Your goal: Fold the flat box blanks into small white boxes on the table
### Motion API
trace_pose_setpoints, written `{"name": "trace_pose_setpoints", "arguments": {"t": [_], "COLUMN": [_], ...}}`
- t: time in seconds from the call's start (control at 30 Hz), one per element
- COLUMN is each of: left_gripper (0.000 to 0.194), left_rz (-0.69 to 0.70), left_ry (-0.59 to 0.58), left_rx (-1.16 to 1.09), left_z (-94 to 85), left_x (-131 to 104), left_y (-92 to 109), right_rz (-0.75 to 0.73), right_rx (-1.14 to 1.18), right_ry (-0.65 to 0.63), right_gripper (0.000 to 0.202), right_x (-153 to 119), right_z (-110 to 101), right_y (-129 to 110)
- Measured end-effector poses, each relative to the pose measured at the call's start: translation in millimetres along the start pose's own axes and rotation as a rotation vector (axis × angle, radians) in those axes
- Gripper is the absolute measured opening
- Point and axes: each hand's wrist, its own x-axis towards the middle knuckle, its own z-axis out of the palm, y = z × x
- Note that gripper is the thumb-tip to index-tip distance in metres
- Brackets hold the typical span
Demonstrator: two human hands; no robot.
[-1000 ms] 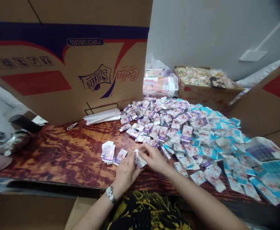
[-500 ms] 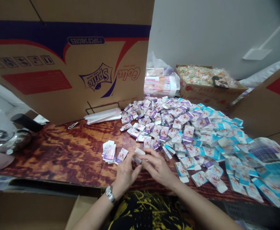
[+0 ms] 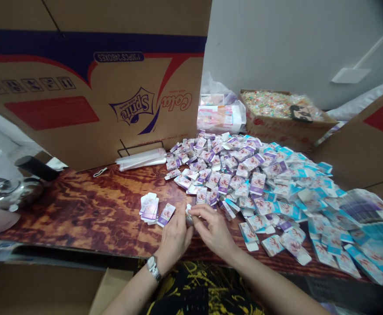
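Between my two hands is a small printed card box [image 3: 189, 215], turned edge-on and partly covered by fingers. My left hand [image 3: 175, 232] is closed around its left side, with a metal watch on the wrist. The fingers of my right hand [image 3: 213, 228] pinch its right side near the top end. Just left of my hands lies a single purple-and-white box [image 3: 166, 215]. Beyond that sits a small stack of cards [image 3: 149, 207]. A large heap of purple and blue boxes [image 3: 244, 168] spreads behind and to the right.
A tall carton [image 3: 96, 105] stands at the back left, with plastic sleeves [image 3: 142, 159] at its foot. Farther back, an open carton [image 3: 279, 127] holds wrapped candies. A metal kettle [image 3: 17, 192] is at far left, and another carton [image 3: 358, 148] at right.
The small box has turned from showing its printed face to edge-on between my hands. My left fingers have straightened upward along it, and my right fingers have shifted slightly.
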Motion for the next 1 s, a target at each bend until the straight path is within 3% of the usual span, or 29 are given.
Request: {"name": "trace_pose_setpoints", "arguments": {"t": [0.27,0.37,0.47,0.53,0.6,0.67,0.7,0.77,0.9,0.93,1.0], "left_gripper": [0.071,0.074,0.076,0.080,0.088,0.086,0.082,0.074,0.058,0.055,0.051], "left_rz": [-0.102,-0.123,-0.102,-0.064,-0.037,0.006,0.046,0.111,0.081,0.072,0.060], "left_ry": [-0.022,-0.040,-0.076,-0.094,-0.092,-0.117,-0.153,-0.246,-0.306,-0.308,-0.308], "left_rx": [-0.041,-0.056,-0.092,-0.126,-0.113,-0.037,0.014,0.112,0.207,0.210,0.211], "left_z": [2.7,1.8,-4.7,-9.7,-9.8,-1.3,6.0,23.7,50.1,52.7,54.1], "left_x": [6,9,11,13,13,11,10,7,3,2,1], "left_y": [1,0,-1,-4,-9,-17,-22,-31,-43,-44,-46], "right_rz": [0.040,0.009,0.074,0.189,0.315,0.404,0.437,0.468,0.300,0.272,0.292], "right_rx": [0.117,0.112,0.159,0.289,0.543,0.781,0.812,0.632,-0.320,-0.472,-0.604], "right_ry": [-0.157,-0.145,-0.143,-0.029,0.220,0.463,0.517,0.396,-0.254,-0.335,-0.366], "right_gripper": [0.037,0.040,0.035,0.036,0.047,0.059,0.061,0.056,0.029,0.026,0.022], "right_x": [-11,-13,-7,4,17,27,29,28,13,10,6], "right_z": [7,10,8,1,-10,-19,-22,-21,0,7,20], "right_y": [8,10,17,23,30,38,42,50,63,65,67]}}
